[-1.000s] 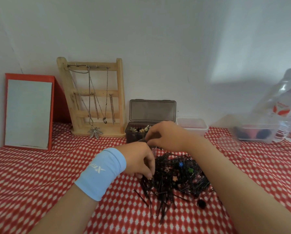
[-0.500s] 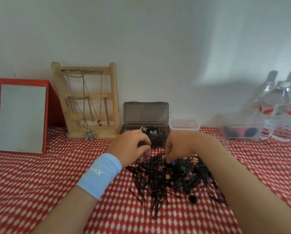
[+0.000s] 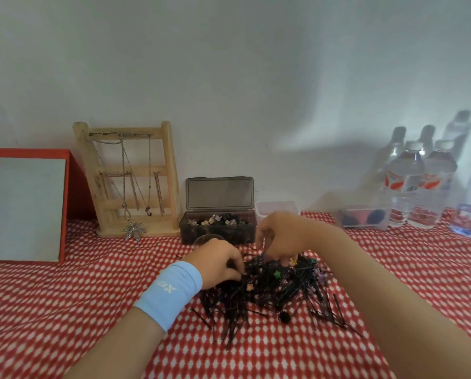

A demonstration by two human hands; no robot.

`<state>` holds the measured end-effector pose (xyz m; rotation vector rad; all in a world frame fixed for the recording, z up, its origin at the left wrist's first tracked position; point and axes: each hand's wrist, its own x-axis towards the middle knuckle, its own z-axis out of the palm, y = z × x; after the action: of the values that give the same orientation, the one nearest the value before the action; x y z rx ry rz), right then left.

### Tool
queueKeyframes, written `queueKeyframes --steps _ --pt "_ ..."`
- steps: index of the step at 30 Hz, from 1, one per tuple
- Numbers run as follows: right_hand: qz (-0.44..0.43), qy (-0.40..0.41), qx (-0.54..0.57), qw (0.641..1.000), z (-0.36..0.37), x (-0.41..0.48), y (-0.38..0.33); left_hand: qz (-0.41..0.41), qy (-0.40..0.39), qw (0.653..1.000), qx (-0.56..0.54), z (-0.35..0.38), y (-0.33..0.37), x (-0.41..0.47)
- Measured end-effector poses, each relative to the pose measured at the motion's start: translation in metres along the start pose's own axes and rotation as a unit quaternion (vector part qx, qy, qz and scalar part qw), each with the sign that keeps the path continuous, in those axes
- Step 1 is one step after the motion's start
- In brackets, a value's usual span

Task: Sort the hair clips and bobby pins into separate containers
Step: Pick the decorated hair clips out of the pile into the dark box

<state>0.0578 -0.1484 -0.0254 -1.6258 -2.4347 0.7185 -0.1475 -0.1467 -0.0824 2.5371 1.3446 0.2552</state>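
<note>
The bobby pins point(image 3: 229, 318) and small coloured hair clips point(image 3: 276, 274) lie tangled in one dark pile at the middle of the tabletop point(image 3: 64, 296), well in from its near edge. The left hand point(image 3: 218, 261), in a blue wristband point(image 3: 168, 291), is at the pile's left side with its fingers curled into the pins. The right hand point(image 3: 281, 233) reaches down at the pile's far side, fingertips among the clips. Whether either grip has closed on anything cannot be told, since the fingertips are buried.

Behind the pile, toward the far edge, a dark box point(image 3: 218, 228) stands with its lid up and already holds clips. A clear tub point(image 3: 276, 207) sits just beside it on the right.

The step in hand looks like picking out clips. It would go best by pinching one clip at a time and lifting it slowly, so that snagged pins fall away before it goes into the box.
</note>
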Motion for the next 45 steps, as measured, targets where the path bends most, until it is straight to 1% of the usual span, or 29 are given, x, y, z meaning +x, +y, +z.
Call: queueKeyframes --steps 3,5,10,15,19,23,25,26,28,30,31,35,38,39,41,43,45 --pt "0.008 -0.018 -0.018 1.0 -0.004 -0.006 0.004 0.01 0.055 0.998 -0.03 -0.003 0.002 -0.003" --pt "0.026 -0.038 -0.044 0.998 -0.004 -0.011 0.007 0.015 0.072 0.996 -0.048 -0.007 0.008 -0.005" --pt "0.053 -0.042 -0.093 0.993 0.005 -0.013 0.017 0.034 0.035 0.998 -0.042 -0.007 0.026 -0.012" --pt "0.06 -0.052 -0.11 0.991 0.013 -0.012 0.017 0.022 -0.035 0.999 0.009 -0.004 0.03 -0.012" --pt "0.051 -0.025 -0.12 0.991 0.016 -0.012 0.018 0.009 -0.047 0.999 0.026 -0.003 0.029 -0.01" --pt "0.033 -0.012 -0.093 0.995 0.005 -0.013 0.014 0.023 -0.019 0.999 0.011 -0.007 0.028 -0.012" --pt "0.018 0.005 -0.079 0.997 -0.001 -0.012 0.006 0.029 0.004 0.999 -0.02 -0.012 0.026 -0.016" --pt "0.01 0.021 -0.073 0.997 -0.003 -0.011 0.0 0.022 0.026 0.999 -0.042 -0.017 0.023 -0.018" --pt "-0.004 0.069 -0.069 0.995 -0.004 -0.003 -0.012 -0.015 0.101 0.992 -0.074 -0.03 0.012 -0.02" --pt "-0.026 0.125 -0.073 0.989 0.0 0.01 -0.025 -0.059 0.177 0.98 -0.075 -0.039 -0.004 -0.019" --pt "-0.038 0.14 -0.067 0.987 0.004 0.018 -0.031 -0.076 0.197 0.975 -0.073 -0.041 -0.012 -0.018" --pt "-0.065 0.142 -0.021 0.988 0.024 0.054 -0.048 -0.113 0.196 0.97 -0.085 -0.036 -0.034 -0.017" --pt "-0.06 0.148 0.001 0.987 0.033 0.069 -0.048 -0.126 0.224 0.962 -0.09 -0.028 -0.044 -0.019" --pt "-0.051 0.154 0.009 0.987 0.035 0.071 -0.046 -0.139 0.219 0.961 -0.097 -0.025 -0.046 -0.02" --pt "-0.023 0.148 0.005 0.989 0.036 0.071 -0.04 -0.164 0.167 0.966 -0.107 -0.019 -0.047 -0.021" --pt "-0.006 0.103 -0.009 0.995 0.039 0.066 -0.034 -0.165 0.127 0.973 -0.097 -0.012 -0.045 -0.019" --pt "-0.009 0.09 -0.009 0.996 0.037 0.058 -0.031 -0.149 0.149 0.974 -0.084 -0.011 -0.041 -0.016"
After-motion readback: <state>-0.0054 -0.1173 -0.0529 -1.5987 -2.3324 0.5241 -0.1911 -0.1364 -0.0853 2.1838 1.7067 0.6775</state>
